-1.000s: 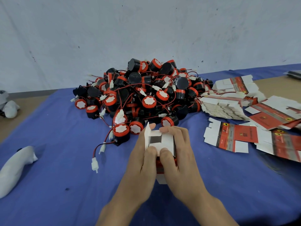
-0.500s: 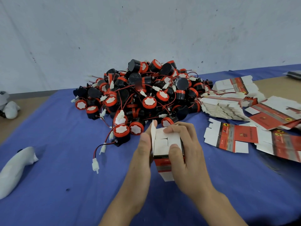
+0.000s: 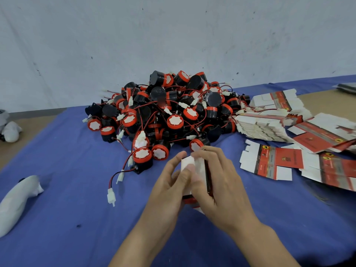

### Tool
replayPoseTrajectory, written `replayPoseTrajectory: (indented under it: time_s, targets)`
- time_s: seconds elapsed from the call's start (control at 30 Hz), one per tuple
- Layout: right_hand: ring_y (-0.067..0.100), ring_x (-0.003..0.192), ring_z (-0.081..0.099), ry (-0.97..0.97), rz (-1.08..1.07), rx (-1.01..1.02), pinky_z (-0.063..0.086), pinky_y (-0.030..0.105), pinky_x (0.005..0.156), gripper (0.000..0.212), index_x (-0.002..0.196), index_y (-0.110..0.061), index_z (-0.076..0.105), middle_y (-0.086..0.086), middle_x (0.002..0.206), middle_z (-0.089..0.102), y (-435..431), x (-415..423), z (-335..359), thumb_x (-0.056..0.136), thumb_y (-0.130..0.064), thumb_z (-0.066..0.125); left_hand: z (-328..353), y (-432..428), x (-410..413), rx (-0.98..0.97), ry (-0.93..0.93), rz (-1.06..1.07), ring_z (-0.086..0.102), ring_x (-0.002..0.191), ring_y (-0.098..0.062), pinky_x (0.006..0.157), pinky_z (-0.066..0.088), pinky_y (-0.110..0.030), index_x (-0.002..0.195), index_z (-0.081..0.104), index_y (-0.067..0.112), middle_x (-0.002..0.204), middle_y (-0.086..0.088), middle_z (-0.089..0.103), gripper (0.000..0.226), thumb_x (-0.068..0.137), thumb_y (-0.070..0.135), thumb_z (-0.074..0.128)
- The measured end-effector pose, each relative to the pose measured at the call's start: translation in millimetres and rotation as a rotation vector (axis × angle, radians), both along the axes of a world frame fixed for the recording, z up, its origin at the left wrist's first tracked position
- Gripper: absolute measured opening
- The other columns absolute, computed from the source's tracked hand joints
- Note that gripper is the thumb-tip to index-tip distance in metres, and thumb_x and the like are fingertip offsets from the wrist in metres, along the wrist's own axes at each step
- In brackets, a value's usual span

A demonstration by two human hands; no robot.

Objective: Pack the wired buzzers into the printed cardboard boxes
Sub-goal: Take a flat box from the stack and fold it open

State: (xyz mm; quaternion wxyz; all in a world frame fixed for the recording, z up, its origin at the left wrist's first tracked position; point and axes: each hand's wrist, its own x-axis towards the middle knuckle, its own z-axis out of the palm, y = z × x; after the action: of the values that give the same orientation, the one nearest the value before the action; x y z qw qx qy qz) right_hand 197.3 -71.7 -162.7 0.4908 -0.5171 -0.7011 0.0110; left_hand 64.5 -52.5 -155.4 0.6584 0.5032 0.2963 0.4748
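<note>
A small printed cardboard box (image 3: 199, 168), white at its end with red and black sides, sits between both my hands over the blue cloth. My left hand (image 3: 169, 187) grips its left side, thumb up against the white end flap. My right hand (image 3: 217, 180) holds the right side, fingers curled over the top flap. What is inside the box is hidden. Behind it lies a big pile of black-and-red wired buzzers (image 3: 165, 110). One buzzer (image 3: 141, 159) with a red wire and white plug (image 3: 111, 196) lies loose at the front of the pile.
Flat unfolded printed boxes (image 3: 271, 163) are spread and stacked at the right (image 3: 264, 128). A white cloth-like object (image 3: 17, 201) lies at the left on the blue cloth (image 3: 77, 228). A grey wall stands behind the pile.
The open white end flaps have been folded down onto the box. Both hands have turned the box and closed round it; it is more covered by fingers now.
</note>
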Motion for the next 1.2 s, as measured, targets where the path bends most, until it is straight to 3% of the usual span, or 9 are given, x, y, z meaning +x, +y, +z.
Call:
replayPoseTrajectory:
  time_s: [0.13, 0.23, 0.33, 0.5, 0.63, 0.73, 0.87, 1.0, 1.2]
  targets:
    - [0.006, 0.126, 0.046, 0.014, 0.003, -0.023, 0.046, 0.037, 0.101, 0.048, 0.141, -0.036, 0.037, -0.022, 0.139, 0.044, 0, -1, 0, 0.097, -0.055, 0.039, -1, 0, 4, -0.018, -0.017, 0.014, 0.071, 0.107, -0.018, 0.075, 0.059, -0.026, 0.138, 0.051, 0.031, 0.119, 0.003, 0.073, 0.058, 0.082, 0.035, 0.066]
    - [0.011, 0.128, 0.047, -0.039, -0.009, 0.025, 0.044, 0.036, 0.103, 0.053, 0.143, -0.031, 0.036, -0.013, 0.141, 0.048, 0, -1, -1, 0.095, -0.052, 0.045, -3, 2, 7, -0.006, -0.012, 0.029, 0.07, 0.11, -0.018, 0.079, 0.06, -0.027, 0.139, 0.051, 0.029, 0.122, 0.003, 0.072, 0.051, 0.092, 0.031, 0.07]
    - [0.016, 0.13, 0.05, -0.113, -0.014, 0.058, 0.036, 0.029, 0.11, 0.055, 0.142, -0.026, 0.037, -0.003, 0.141, 0.055, 1, -1, -1, 0.093, -0.048, 0.047, -6, 4, 8, -0.015, -0.03, 0.021, 0.069, 0.114, -0.02, 0.083, 0.058, -0.027, 0.138, 0.053, 0.026, 0.123, 0.0, 0.071, 0.042, 0.098, 0.017, 0.06]
    - [0.017, 0.13, 0.051, -0.155, 0.004, 0.044, 0.032, 0.03, 0.111, 0.055, 0.14, -0.024, 0.046, -0.004, 0.14, 0.054, 1, -3, -3, 0.091, -0.048, 0.049, -8, 6, 9, -0.023, -0.081, -0.002, 0.071, 0.109, -0.022, 0.081, 0.058, -0.027, 0.112, 0.072, 0.034, 0.116, -0.004, 0.074, 0.036, 0.092, 0.007, 0.058]
    - [0.015, 0.13, 0.049, -0.117, -0.002, 0.064, 0.032, 0.027, 0.11, 0.053, 0.141, -0.026, 0.039, -0.005, 0.141, 0.051, 2, -3, -3, 0.094, -0.049, 0.046, -5, 8, 2, -0.089, -0.143, -0.055, 0.067, 0.117, -0.025, 0.089, 0.059, -0.038, 0.125, 0.067, 0.027, 0.126, -0.006, 0.07, 0.043, 0.084, 0.018, 0.061]
    - [0.012, 0.13, 0.046, -0.068, 0.007, 0.075, 0.031, 0.023, 0.108, 0.052, 0.143, -0.027, 0.037, -0.01, 0.142, 0.046, 2, -1, -3, 0.097, -0.051, 0.041, -4, 9, -1, -0.093, -0.119, -0.056, 0.064, 0.121, -0.028, 0.103, 0.048, -0.05, 0.134, 0.061, 0.023, 0.128, -0.007, 0.069, 0.044, 0.09, 0.024, 0.056]
    - [0.011, 0.132, 0.045, -0.069, 0.015, 0.07, 0.031, 0.022, 0.109, 0.051, 0.143, -0.03, 0.036, -0.014, 0.143, 0.043, 1, 0, -4, 0.098, -0.052, 0.041, -4, 4, 1, 0.054, 0.032, 0.044, 0.07, 0.11, -0.019, 0.085, 0.061, -0.037, 0.136, 0.058, 0.025, 0.12, 0.002, 0.073, 0.038, 0.098, 0.021, 0.054]
    - [0.01, 0.135, 0.043, -0.077, 0.014, 0.057, 0.037, 0.03, 0.109, 0.049, 0.143, -0.034, 0.034, -0.016, 0.144, 0.041, 1, -1, -5, 0.098, -0.052, 0.04, -7, 4, 4, 0.145, 0.134, 0.108, 0.071, 0.106, -0.012, 0.077, 0.059, -0.025, 0.14, 0.054, 0.027, 0.118, 0.008, 0.073, 0.036, 0.103, 0.024, 0.054]
    - [0.008, 0.136, 0.043, -0.006, 0.037, 0.022, 0.044, 0.038, 0.107, 0.053, 0.146, -0.032, 0.031, -0.018, 0.147, 0.04, 2, 3, -4, 0.099, -0.053, 0.038, 0, 4, 5, -0.043, -0.026, 0.091, 0.074, 0.096, -0.02, 0.066, 0.059, -0.027, 0.102, 0.079, 0.029, 0.106, -0.007, 0.077, 0.03, 0.09, 0.04, 0.054]
